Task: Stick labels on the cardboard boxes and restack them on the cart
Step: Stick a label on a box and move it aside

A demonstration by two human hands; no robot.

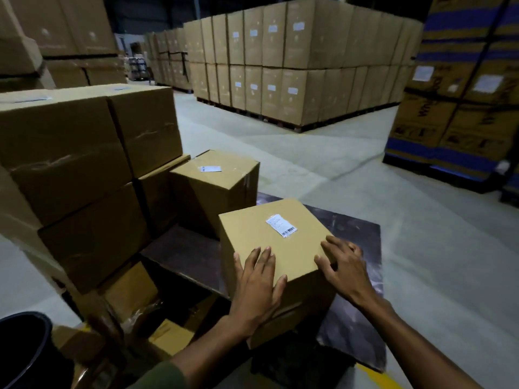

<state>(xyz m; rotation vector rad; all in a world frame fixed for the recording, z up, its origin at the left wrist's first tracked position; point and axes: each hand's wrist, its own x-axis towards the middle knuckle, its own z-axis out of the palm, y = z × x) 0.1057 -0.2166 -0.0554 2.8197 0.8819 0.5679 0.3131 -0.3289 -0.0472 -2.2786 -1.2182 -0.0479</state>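
Observation:
A tall cardboard box [266,242] stands on the dark cart deck [356,240], with a white barcode label [281,225] stuck on its top. My left hand [257,282] lies flat over the box's near top edge, fingers spread. My right hand [344,268] presses on its right top corner, fingers curled over the edge. Behind it stands a second tall box [219,192] carrying a small label [209,169] on top.
Larger boxes [84,169] are stacked two high at the left. Open cartons [132,293] and a black bin [25,352] sit at the lower left. Pallets of boxes [297,66] stand across the concrete floor, and blue-banded cartons [460,102] rise at the right.

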